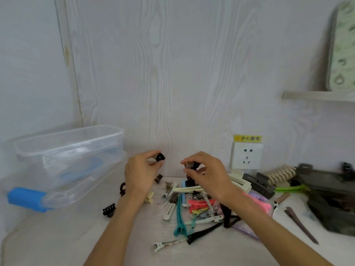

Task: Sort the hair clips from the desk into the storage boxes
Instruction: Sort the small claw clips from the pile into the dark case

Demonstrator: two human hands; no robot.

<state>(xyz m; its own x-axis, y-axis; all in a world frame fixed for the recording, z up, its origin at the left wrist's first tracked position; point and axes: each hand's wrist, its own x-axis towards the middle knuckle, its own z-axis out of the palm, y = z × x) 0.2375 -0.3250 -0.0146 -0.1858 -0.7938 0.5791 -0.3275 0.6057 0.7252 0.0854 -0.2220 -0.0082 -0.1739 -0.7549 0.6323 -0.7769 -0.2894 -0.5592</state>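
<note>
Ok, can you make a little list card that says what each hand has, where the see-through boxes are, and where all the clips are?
left hand: raised above the desk, pinching a small black claw clip
right hand: raised, pinching a small dark clip; details blurred
storage boxes: clear, stacked at the desk's left, no clips visible inside
blue latch: on the lower box, front left
clip pile: mixed colours, on the desk under the right hand
stray black claw clip: alone on the desk, left of the pile

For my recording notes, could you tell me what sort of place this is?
Probably a home desk against a wall: a wall socket with a yellow warning label, a small shelf, and clear storage boxes beside scattered hair clips.
</note>
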